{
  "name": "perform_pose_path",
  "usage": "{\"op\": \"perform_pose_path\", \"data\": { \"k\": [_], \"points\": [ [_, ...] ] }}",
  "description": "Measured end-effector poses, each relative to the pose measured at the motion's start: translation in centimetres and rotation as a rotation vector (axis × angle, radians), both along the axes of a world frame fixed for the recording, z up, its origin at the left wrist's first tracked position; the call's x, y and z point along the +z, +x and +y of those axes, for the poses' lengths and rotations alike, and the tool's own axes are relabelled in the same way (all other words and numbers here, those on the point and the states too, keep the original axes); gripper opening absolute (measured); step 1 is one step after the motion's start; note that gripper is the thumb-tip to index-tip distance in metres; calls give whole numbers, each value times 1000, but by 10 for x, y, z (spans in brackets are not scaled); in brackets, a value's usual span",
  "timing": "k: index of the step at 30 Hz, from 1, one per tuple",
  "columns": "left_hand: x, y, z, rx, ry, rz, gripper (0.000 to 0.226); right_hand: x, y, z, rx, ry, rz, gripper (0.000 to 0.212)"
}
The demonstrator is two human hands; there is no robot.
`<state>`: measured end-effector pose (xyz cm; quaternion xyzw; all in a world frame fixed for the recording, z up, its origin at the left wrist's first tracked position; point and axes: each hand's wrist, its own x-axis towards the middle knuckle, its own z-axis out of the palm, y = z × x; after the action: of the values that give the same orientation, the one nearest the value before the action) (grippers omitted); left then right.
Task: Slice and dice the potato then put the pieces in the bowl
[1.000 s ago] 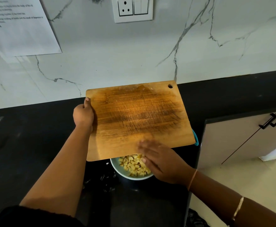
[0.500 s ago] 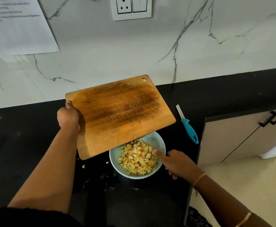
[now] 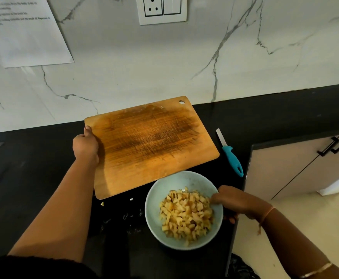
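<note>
The diced potato pieces lie heaped in the bowl, which stands on the black counter at 5 o'clock from the cutting board. The pieces are small, irregular, pale-yellow cubes with a few browner faces. Judge them light, firm and wet-cut, so slippery one by one and best moved as a mass by scooping or sweeping, not by pinching. The bowl is round, smooth and pale blue-green, probably glazed ceramic or melamine. Treat it as rigid, breakable if dropped, and heavier now that it is loaded. Take hold of it at opposite rim points or under the base. The right hand sits at the bowl's 3 o'clock rim, fingers reaching inside toward the heap and thumb outside the wall. Whether it pinches the rim or only touches the pieces cannot be told. The left hand grips the board at its 9 o'clock edge, thumb on the top face. The board is stiff, flat, rectangular wood, heavily knife-scored and darkened at centre, with a hanging hole at its 1 o'clock corner, and its face is bare. Two stray bits lie on the counter at 9 o'clock from the bowl. A knife with a teal handle lies at 3 o'clock from the board.
</note>
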<state>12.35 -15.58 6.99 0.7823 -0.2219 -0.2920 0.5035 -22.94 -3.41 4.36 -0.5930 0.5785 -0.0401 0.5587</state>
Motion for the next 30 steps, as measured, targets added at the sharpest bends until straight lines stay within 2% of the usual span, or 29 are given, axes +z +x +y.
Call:
{"op": "perform_pose_path", "data": {
  "k": [9, 14, 21, 25, 30],
  "points": [
    [-23, 1, 6, -99, 70, -79, 38, 11, -27, -7, 86, 47, 79, 30],
    [-36, -6, 18, -171, 151, -192, 46, 20, -35, -15, 16, 25, -7, 28],
    [-53, -25, 33, -318, 260, -287, 43, 18, -16, -27, -114, 9, -63, 27],
    [-67, -34, 48, -323, 345, -342, 46, 11, 0, -30, -189, 23, -67, 24],
    [-74, -33, 64, -278, 405, -433, 47, 8, 19, -29, -181, -7, -45, 26]
  ]
}}
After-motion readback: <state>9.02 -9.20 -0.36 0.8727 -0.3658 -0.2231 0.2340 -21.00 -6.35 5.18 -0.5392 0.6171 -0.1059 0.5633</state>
